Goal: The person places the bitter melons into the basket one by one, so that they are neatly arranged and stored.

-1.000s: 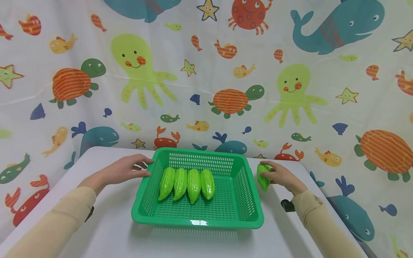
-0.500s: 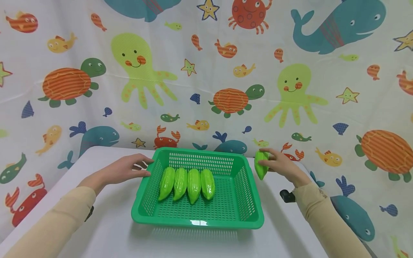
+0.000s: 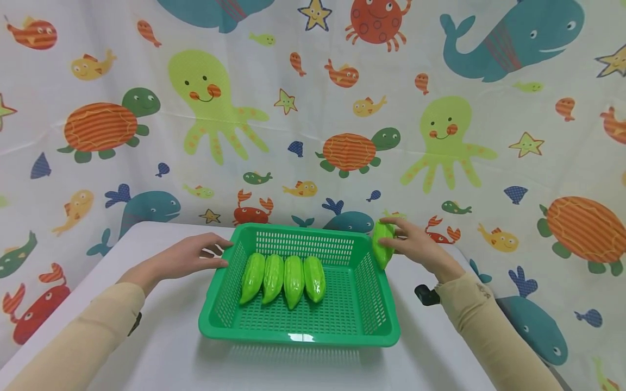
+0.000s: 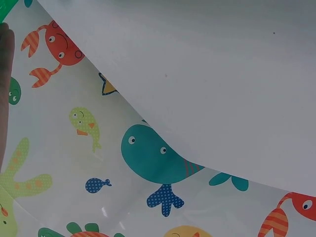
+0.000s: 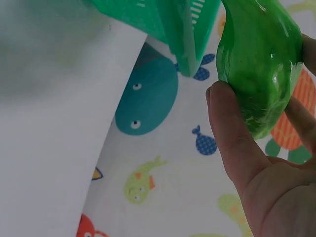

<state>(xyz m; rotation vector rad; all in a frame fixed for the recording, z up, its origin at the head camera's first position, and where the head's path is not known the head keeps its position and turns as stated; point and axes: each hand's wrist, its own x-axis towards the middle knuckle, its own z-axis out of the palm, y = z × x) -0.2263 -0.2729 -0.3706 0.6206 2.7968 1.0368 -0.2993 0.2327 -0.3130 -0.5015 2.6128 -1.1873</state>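
My right hand [image 3: 415,245] holds a bright green, bumpy bitter melon [image 3: 383,243] over the right rim of a green plastic basket [image 3: 288,338], near its back corner. In the right wrist view the thumb [image 5: 232,128] presses one side of the bitter melon [image 5: 259,64] and fingers lie on the other side. Four-sided and slatted, the basket holds several similar bitter melons [image 3: 294,282] side by side in its left half. At the basket's left rim is my left hand [image 3: 193,255], its fingers loosely bent and the fingertips right at the edge.
A white table [image 3: 166,326] carries the basket. Behind it hangs a white curtain [image 3: 293,81] printed with sea animals. Inside the basket, the right half of the floor [image 3: 342,304] shows bare.
My right hand has lifted the bitter melon from beside the basket on the right and moved it leftward over the rim. The left hand and the basket have stayed put.
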